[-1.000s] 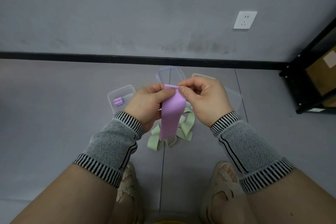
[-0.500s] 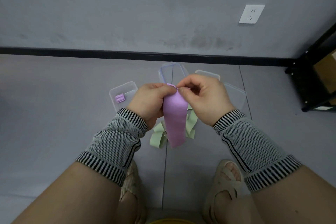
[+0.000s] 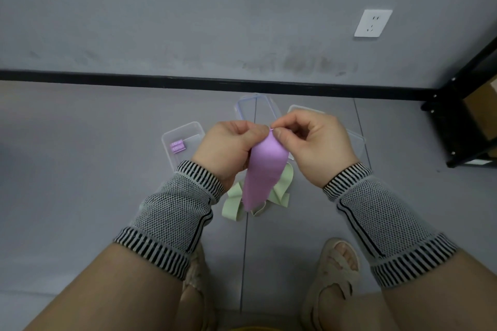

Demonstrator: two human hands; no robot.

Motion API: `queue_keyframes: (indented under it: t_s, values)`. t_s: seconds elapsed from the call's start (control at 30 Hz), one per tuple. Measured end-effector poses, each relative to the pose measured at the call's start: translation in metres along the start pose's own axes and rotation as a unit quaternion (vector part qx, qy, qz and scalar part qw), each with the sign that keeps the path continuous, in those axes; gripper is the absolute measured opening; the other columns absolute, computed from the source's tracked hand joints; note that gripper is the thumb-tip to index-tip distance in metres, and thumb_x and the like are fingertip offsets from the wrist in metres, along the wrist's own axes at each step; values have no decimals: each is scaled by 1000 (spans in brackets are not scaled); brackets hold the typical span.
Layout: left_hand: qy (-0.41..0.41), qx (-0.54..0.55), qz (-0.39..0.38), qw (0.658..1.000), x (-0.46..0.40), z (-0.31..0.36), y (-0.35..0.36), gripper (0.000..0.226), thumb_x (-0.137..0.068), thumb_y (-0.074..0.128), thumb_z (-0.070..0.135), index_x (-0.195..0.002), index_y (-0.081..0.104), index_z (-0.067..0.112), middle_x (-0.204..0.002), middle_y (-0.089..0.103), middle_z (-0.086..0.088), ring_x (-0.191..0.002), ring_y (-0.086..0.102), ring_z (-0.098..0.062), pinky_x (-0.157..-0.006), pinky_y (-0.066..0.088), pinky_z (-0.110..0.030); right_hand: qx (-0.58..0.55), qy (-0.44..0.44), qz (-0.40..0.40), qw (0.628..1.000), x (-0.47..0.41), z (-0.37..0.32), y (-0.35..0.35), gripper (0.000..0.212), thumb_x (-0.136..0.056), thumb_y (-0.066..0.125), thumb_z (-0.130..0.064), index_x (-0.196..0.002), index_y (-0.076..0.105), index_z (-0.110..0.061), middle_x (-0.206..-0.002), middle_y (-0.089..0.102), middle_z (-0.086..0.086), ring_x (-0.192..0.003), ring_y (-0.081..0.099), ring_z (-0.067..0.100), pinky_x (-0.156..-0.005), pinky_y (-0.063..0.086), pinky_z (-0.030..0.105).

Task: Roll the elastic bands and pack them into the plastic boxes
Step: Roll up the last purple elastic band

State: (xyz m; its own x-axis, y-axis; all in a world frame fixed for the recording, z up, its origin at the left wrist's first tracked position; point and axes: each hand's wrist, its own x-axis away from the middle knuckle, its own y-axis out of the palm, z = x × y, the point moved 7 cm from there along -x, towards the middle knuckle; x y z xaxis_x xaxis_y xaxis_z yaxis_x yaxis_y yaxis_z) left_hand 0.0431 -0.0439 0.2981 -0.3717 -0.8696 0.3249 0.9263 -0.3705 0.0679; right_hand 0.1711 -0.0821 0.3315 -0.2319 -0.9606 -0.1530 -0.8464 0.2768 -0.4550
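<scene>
Both hands at chest level: left hand [image 3: 231,146] and right hand [image 3: 309,142] pinch top edge of purple band [image 3: 265,172], tail hanging free below (likely so roll starts tight). Green bands [image 3: 279,191] wait on floor beneath; box with rolled purple band [image 3: 180,142] just left of left hand.

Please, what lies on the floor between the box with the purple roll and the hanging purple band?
In the head view, the left hand and its striped sleeve cover that stretch between box and purple band; nothing else shows.
</scene>
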Motion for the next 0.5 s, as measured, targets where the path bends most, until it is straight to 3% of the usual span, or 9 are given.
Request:
queue_keyframes:
  t_s: [0.1, 0.23, 0.4, 0.5]
  values:
    - [40, -28, 24, 999, -1, 4, -7, 17, -88, 60, 12, -74, 67, 7, -68, 65, -8, -64, 59, -17, -67, 50, -33, -36, 18, -1, 999, -3, 2, 6, 23, -83, 67, -9, -74, 68, -30, -73, 69, -7, -69, 63, 6, -71, 53, 22]
    - [74, -58, 50, 994, -2, 10, -11, 16, -73, 63, 29, -70, 68, 14, -69, 67, -8, -69, 60, -21, -71, 52, -38, -113, 50, 1, 992, -8, 3, 9, 20, -84, 68, -9, -74, 68, -26, -74, 70, -3, -72, 64, 10, -74, 56, 27]
    - [105, -90, 66, 988, 0, 15, -9, 19, -90, 60, 15, -72, 66, 15, -63, 64, 0, -60, 57, -11, -62, 49, -29, -123, 57, -1, 991, -12, 6, 5, 17, -85, 69, -17, -71, 68, -27, -68, 69, -7, -68, 65, 10, -74, 58, 36]
    - [108, -88, 61, 988, 1, 16, -9, 20, -90, 59, 14, -72, 66, 16, -65, 66, 0, -63, 59, -13, -64, 51, -33, -109, 40, -15, 993, -11, 3, 4, 14, -84, 70, -15, -73, 69, -25, -72, 71, -3, -70, 66, 12, -73, 59, 34]
